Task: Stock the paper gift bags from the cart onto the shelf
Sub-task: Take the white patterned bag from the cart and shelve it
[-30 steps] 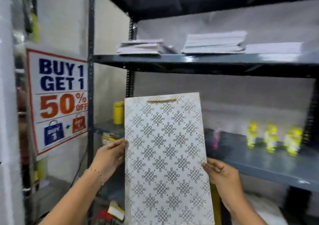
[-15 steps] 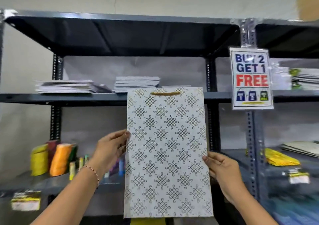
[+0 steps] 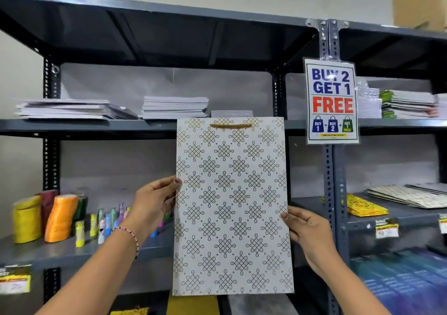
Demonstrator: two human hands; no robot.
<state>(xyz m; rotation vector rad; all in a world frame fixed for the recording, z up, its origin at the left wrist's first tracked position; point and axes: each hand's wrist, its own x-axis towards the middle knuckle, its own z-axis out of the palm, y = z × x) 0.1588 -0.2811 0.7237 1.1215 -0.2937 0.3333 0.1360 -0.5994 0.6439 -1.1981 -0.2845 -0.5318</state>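
Item: flat gift bag (image 3: pixel 232 206), upright, gripped at its side edges by left hand (image 3: pixel 154 201) and right hand (image 3: pixel 307 232), likely for shelf (image 3: pixel 84 127) placement.

white patterned paper gift bag (image 3: pixel 232 206), flat, upright, before grey shelf (image 3: pixel 84 127)

Grey metal shelving unit (image 3: pixel 154 127) with a "Buy 2 Get 1 Free" sign (image 3: pixel 331 100) on its upright. Left of the sign, stacked white booklets (image 3: pixel 174 106) lie on the upper shelf; lower left, yellow and orange rolls (image 3: pixel 46 216) stand. Below-right of the sign lie flat yellow bags (image 3: pixel 365 206).
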